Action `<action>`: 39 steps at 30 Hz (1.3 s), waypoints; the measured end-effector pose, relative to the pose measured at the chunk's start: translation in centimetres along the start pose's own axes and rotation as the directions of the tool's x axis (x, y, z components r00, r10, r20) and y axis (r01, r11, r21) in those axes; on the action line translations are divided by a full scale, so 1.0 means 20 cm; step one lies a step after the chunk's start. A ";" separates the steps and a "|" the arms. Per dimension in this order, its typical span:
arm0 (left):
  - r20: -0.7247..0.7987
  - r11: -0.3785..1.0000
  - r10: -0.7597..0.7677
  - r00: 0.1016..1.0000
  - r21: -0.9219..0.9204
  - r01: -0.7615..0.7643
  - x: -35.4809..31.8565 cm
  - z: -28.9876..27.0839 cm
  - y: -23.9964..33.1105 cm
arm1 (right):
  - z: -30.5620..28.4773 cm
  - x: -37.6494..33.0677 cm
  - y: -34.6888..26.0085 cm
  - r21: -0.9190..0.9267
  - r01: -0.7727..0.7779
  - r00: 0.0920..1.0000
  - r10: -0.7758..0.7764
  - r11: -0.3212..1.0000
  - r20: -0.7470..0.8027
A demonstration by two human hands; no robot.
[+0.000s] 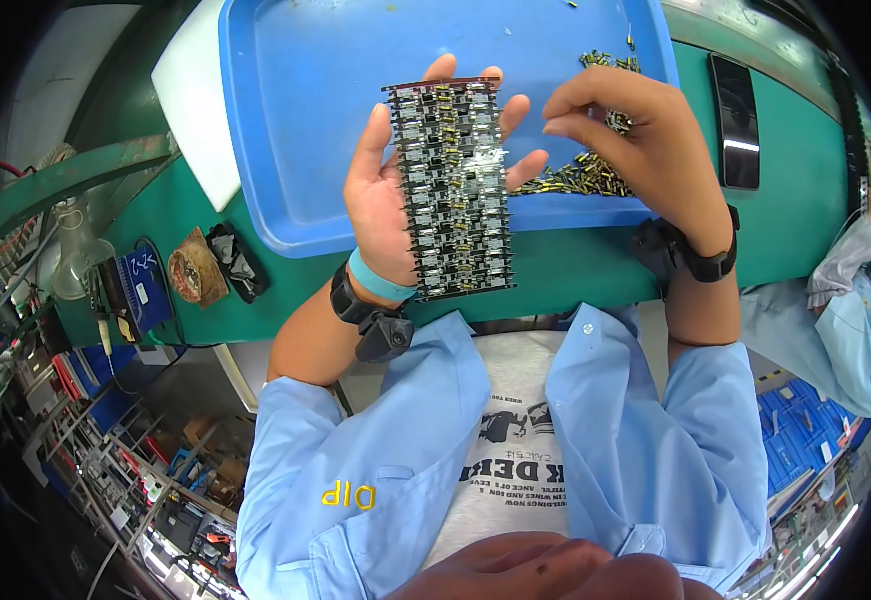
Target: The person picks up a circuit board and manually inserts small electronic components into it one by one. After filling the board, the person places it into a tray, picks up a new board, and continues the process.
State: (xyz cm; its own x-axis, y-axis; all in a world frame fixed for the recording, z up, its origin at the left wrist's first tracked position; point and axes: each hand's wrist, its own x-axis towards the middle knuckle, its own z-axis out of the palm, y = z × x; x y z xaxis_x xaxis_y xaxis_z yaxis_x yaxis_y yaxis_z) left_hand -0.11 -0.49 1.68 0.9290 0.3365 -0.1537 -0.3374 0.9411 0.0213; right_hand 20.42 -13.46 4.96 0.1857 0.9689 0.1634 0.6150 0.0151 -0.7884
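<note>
My left hand (381, 205), palm up with its fingers curled round the edges, holds a long panel of circuit boards (456, 190) over a blue tray (306, 150). Rows of small parts cover the panel, with a gold-coloured line of them down its middle. To the right of the panel is my right hand (636, 120), thumb and forefinger brought close together. Anything between those fingertips is too small to make out. Beneath the right hand, small black-and-gold cylindrical components (596, 178) lie heaped in the tray, partly hidden by the hand.
On the green table (306, 290), a dark phone (734, 120) lies right of the tray. A white board (196, 100), a round brown object (196, 268), a crumpled black item (239, 262) and a blue notebook (143, 285) are at the left. Another person's sleeve (851, 320) shows at far right.
</note>
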 end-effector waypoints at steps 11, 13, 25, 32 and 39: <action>-0.042 0.994 0.031 0.999 0.103 -0.027 0.00 0.00 0.00 | 0.14 0.03 0.00 0.631 -0.114 0.985 0.170 0.768 -0.028; -0.043 0.995 0.028 0.999 0.097 -0.024 0.00 0.01 -0.01 | 0.14 0.03 0.00 0.624 -0.104 0.984 0.171 0.774 -0.049; -0.052 0.990 0.025 0.998 0.143 -0.018 -0.01 0.00 0.00 | 0.23 0.03 -0.07 0.318 0.090 0.979 -0.025 0.944 -0.203; -0.041 0.979 0.049 0.998 0.201 -0.040 0.00 -0.01 0.01 | 0.28 0.03 -0.12 -0.262 0.342 0.907 -0.390 0.903 -0.159; -0.078 0.966 0.087 0.993 0.250 -0.065 0.00 0.00 -0.02 | 0.29 0.02 -0.13 -0.344 0.373 0.889 -0.438 0.862 -0.132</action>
State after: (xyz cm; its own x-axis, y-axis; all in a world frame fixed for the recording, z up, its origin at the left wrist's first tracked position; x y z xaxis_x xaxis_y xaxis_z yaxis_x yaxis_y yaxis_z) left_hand 0.08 -0.79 1.70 0.8815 0.4134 -0.2281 -0.3482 0.8955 0.2771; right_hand 14.41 -11.77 3.64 -0.0029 0.8223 0.5690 0.8626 0.2900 -0.4146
